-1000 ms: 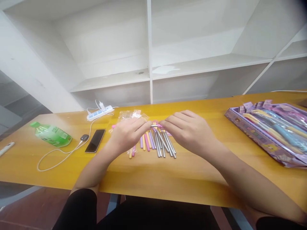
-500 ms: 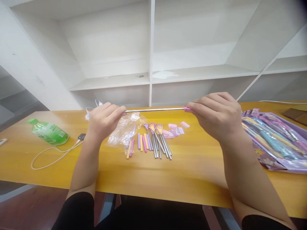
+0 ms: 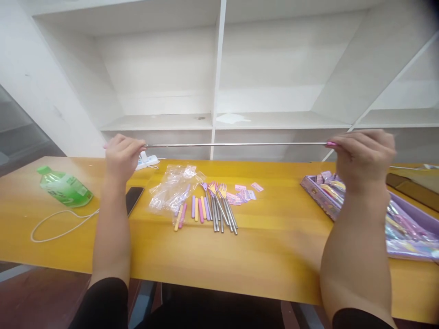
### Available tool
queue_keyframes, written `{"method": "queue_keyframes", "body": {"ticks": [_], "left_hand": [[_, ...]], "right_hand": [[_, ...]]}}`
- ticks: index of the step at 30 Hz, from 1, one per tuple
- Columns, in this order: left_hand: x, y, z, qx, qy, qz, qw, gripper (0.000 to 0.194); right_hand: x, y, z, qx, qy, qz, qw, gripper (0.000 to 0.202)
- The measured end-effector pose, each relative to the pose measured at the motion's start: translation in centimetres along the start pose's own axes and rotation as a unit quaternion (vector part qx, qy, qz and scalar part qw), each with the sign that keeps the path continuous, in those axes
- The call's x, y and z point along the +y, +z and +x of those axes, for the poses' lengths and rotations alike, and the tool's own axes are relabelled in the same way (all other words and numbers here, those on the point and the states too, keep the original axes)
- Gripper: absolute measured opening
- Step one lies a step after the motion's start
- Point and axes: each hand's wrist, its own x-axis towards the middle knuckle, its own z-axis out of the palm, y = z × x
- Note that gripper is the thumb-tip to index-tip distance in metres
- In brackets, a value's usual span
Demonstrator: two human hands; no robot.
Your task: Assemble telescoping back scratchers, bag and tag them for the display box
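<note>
A long thin metal rod [image 3: 236,145] stretches level above the table between my two hands. My left hand [image 3: 124,155] is closed round its left end, where a bit of pink shows past the fist. At the right end, my right hand [image 3: 366,153] grips the rod by a pink part. Below on the table lie several metal tubes [image 3: 221,212] with small hand-shaped heads [image 3: 222,189] in yellow and purple. Beside them are several coloured handles [image 3: 200,210] and crumpled clear plastic bags [image 3: 173,187]. Small printed cards [image 3: 244,195] lie to their right.
On the wooden table [image 3: 260,260], a green bottle [image 3: 66,187] lies at the left near a white cable [image 3: 51,239] and a phone [image 3: 134,199]. A power strip [image 3: 151,161] is behind. At right stands a purple box [image 3: 315,194] of wrapped items. White shelves [image 3: 281,119] rise behind.
My hands have moved apart, and the rod between them is much longer. The view has shifted slightly, and the phone and more of the box's left side now show.
</note>
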Motion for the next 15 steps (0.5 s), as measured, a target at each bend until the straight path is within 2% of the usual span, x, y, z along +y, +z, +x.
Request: {"method": "queue_keyframes", "body": {"ticks": [2, 4, 9, 12, 15], "left_hand": [[-0.6, -0.3, 0.0, 0.0, -0.007, -0.004, 1.0, 0.023], [-0.9, -0.6, 0.1, -0.008, -0.013, -0.009, 1.0, 0.023], [-0.6, -1.3, 0.9, 0.028, -0.032, -0.008, 0.999, 0.023], [0.3, -1.4, 1.4, 0.045, -0.036, -0.007, 0.998, 0.021], [1.2, -1.3, 1.6, 0.033, -0.023, -0.008, 0.999, 0.021]], "right_hand": [[0.8, -0.8, 0.0, 0.009, 0.004, 0.001, 1.0, 0.044], [0.6, -1.5, 0.1, -0.011, 0.009, 0.015, 1.0, 0.039], [-1.7, -2.1, 0.5, -0.079, 0.036, 0.064, 0.994, 0.022], [-2.5, -2.7, 0.6, -0.068, 0.049, 0.058, 0.995, 0.016], [-2.7, -3.6, 0.7, -0.041, 0.069, 0.041, 0.996, 0.016]]}}
